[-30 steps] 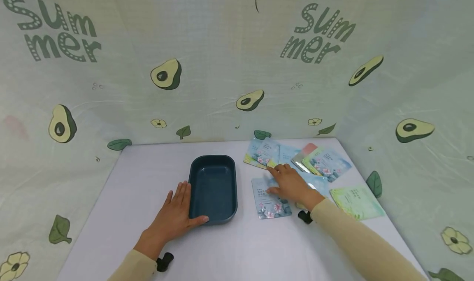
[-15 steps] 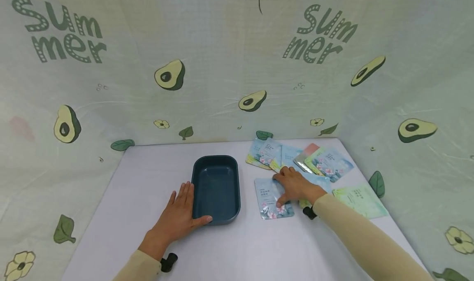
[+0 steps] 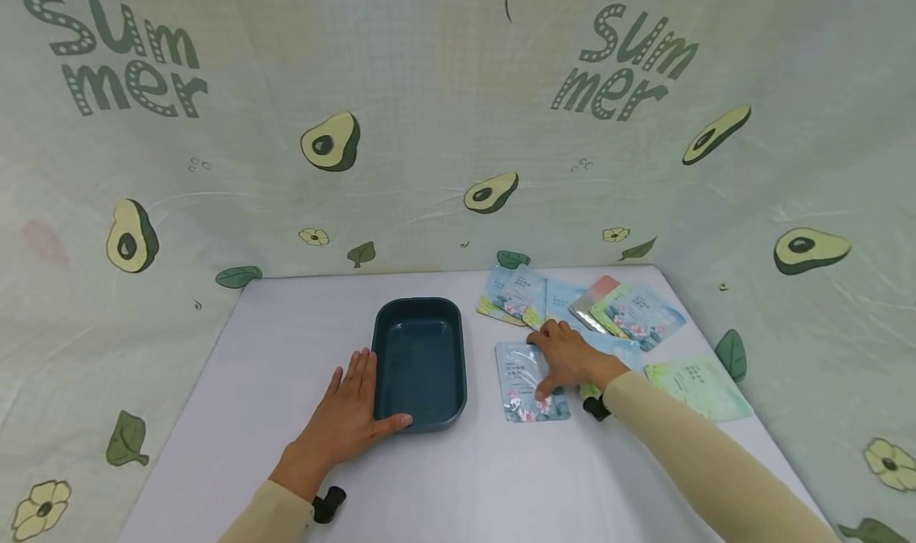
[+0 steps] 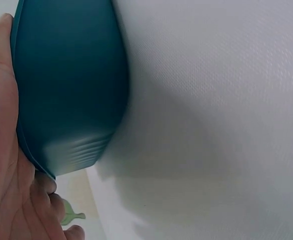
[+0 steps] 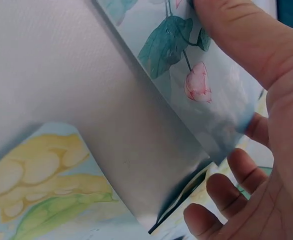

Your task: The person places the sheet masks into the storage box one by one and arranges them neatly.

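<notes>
"Summer" on backdrop cloth (image 3: 458,129)

On the counter (image 3: 286,344), the tray (image 3: 419,362) sits centre; one packet (image 3: 521,384) at its 3 o'clock, more packets (image 3: 580,304) at 1 o'clock.

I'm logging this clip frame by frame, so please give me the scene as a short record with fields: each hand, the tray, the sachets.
left hand: flat on the table, thumb against the near edge of the tray
right hand: thumb on top, fingers under the lifted edge of the blue floral sachet
tray: dark teal, rectangular, nothing in it
blue floral sachet: right of the tray
other sachets: loose overlapping spread at the far right
table: white surface
</notes>
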The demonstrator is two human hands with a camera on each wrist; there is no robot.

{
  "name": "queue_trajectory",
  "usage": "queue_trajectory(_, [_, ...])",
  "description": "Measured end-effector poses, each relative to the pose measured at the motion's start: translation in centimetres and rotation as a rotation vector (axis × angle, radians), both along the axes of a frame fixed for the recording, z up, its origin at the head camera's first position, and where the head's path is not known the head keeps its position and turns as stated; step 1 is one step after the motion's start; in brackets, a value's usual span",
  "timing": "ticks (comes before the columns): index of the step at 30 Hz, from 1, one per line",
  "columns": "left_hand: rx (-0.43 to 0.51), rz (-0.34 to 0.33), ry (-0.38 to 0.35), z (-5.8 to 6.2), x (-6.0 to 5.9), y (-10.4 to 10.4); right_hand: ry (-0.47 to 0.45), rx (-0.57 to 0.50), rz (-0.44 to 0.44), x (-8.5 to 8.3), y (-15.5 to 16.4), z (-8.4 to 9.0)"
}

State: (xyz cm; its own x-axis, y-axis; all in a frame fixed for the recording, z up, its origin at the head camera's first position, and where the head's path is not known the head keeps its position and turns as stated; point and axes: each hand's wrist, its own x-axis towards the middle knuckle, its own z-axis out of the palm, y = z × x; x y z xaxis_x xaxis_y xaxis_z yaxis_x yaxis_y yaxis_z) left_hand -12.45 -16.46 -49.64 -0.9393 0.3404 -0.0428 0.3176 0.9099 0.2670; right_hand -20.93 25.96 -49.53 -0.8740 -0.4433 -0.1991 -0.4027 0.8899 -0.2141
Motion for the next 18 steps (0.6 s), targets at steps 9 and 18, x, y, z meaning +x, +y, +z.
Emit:
queue_trajectory(9, [-0.005,0.007,0.001,0.0,0.0,0.1,0.229,-0.006,-0.035,2.1,-0.6,-0.1])
queue_trajectory(18, [-0.003,0.015,0.020,-0.1,0.1,0.4,0.426,0.052,-0.048,4.3,-1.3,-0.4])
